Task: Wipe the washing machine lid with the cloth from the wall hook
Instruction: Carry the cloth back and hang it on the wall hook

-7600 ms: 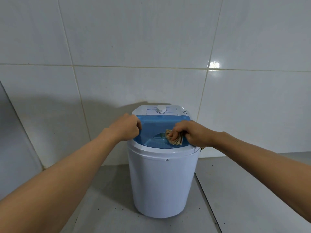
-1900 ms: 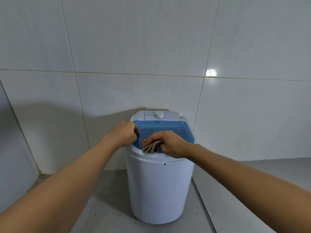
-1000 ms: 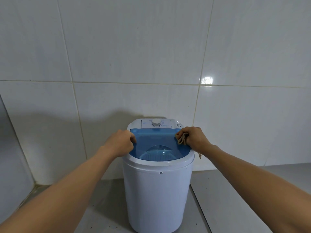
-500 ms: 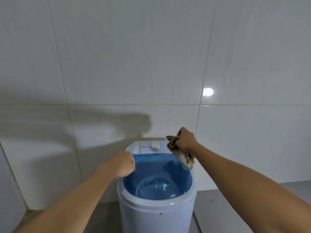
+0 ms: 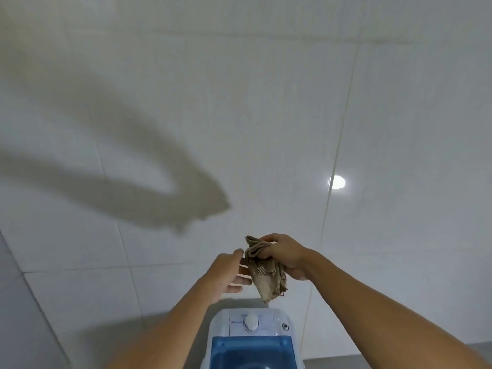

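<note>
Both arms are reaching up in front of the tiled wall [image 5: 239, 102]. The right hand [image 5: 286, 255] is squeezing the top of the brown cloth [image 5: 262, 270] in a closed fist, and the rest of the cloth is hanging down below it. The left hand [image 5: 226, 272] is open, fingers spread, just beside the cloth — touching or not, I cannot tell. The washing machine [image 5: 253, 339] is sitting well below both hands, its blue lid [image 5: 253, 352] being cut off at the bottom edge.
</note>
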